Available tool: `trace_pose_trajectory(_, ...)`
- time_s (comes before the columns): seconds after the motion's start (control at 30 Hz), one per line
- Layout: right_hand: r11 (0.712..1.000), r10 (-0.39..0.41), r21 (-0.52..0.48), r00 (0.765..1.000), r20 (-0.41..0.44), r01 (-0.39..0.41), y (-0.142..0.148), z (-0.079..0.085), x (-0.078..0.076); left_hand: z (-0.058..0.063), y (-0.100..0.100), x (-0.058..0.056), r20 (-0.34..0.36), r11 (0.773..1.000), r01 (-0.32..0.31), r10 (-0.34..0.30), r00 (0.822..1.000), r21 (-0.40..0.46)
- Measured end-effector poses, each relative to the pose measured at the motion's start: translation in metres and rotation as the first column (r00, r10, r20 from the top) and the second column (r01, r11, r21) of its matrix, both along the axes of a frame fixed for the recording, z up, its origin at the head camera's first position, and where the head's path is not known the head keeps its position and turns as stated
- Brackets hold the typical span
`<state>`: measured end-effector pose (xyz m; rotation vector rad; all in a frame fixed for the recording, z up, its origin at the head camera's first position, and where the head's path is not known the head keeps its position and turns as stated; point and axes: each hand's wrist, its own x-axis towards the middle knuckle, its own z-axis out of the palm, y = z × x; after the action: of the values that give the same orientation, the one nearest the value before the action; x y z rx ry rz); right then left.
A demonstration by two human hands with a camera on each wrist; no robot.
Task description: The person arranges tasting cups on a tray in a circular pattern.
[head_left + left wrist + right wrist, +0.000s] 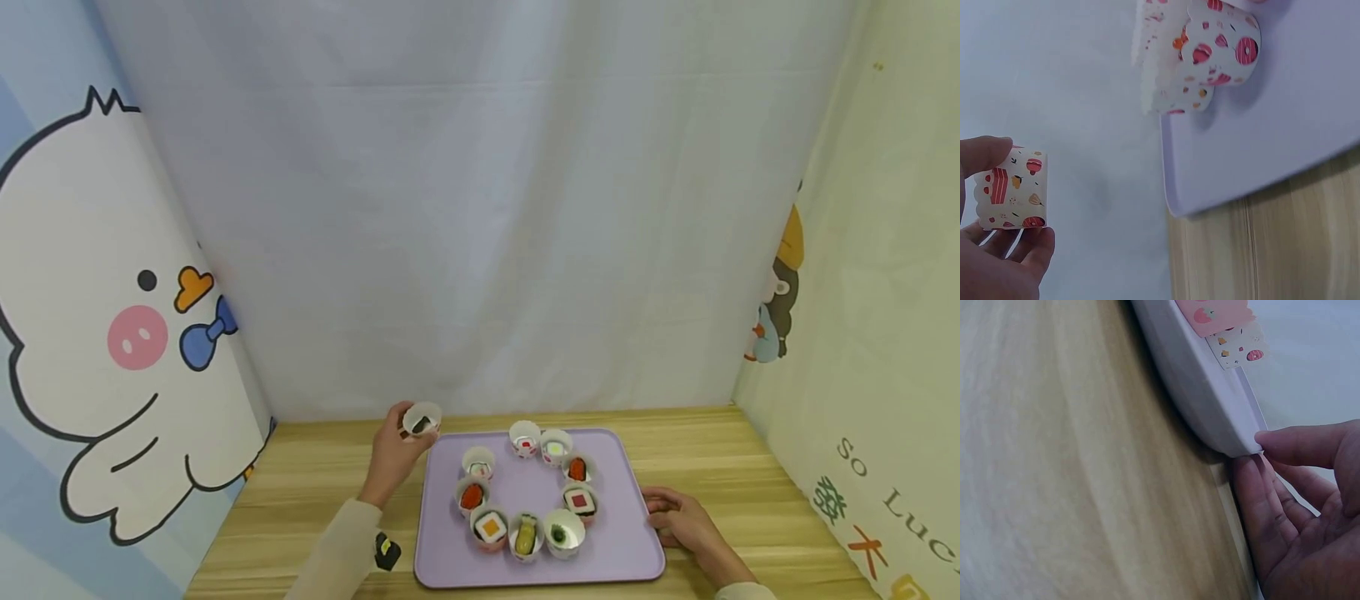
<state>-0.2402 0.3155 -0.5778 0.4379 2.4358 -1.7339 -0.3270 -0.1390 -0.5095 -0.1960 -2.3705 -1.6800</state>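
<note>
My left hand [399,450] holds a white paper baking cup [1013,187] printed with red cakes, thumb on one side and fingers on the other. Something dark lies inside that cup, seen in the head view by the far left corner of the tray. My right hand [682,523] pinches the right rim of the lilac tray [1235,428], thumb on top and fingers below. Several more paper cups stand in a ring on the tray, among them one with a yellow piece [526,535] and one with a red-topped piece [472,497].
A wooden table [330,475] carries the tray. Near my left sleeve lies a small black object with a yellow patch [387,552]. A pale curtain [465,250] hangs behind, with printed cloths at both sides. A gap shows in the ring's far left part.
</note>
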Motion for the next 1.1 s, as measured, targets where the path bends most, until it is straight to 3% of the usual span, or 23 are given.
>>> trace_pose_trajectory(0.17,1.000,-0.003,-0.016,1.000,-0.008,0.002,0.000,-0.001,0.000,0.002,0.015,0.001,-0.008,0.998,0.027,-0.027,1.000,-0.051)
trace_pose_trajectory(0.53,0.999,-0.006,-0.032,1.000,-0.023,0.005,0.001,-0.004,0.000,0.016,0.044,0.002,-0.013,0.994,0.096,-0.097,0.995,-0.054)
trace_pose_trajectory(0.8,0.998,-0.017,-0.056,1.000,0.000,0.017,0.003,-0.010,-0.002,0.011,0.063,-0.013,0.060,0.991,0.126,-0.124,0.990,-0.037)
trace_pose_trajectory(1.1,0.999,-0.010,-0.035,1.000,-0.018,0.009,0.002,-0.007,-0.001,0.002,0.079,-0.026,0.092,0.986,0.154,-0.148,0.985,-0.062)
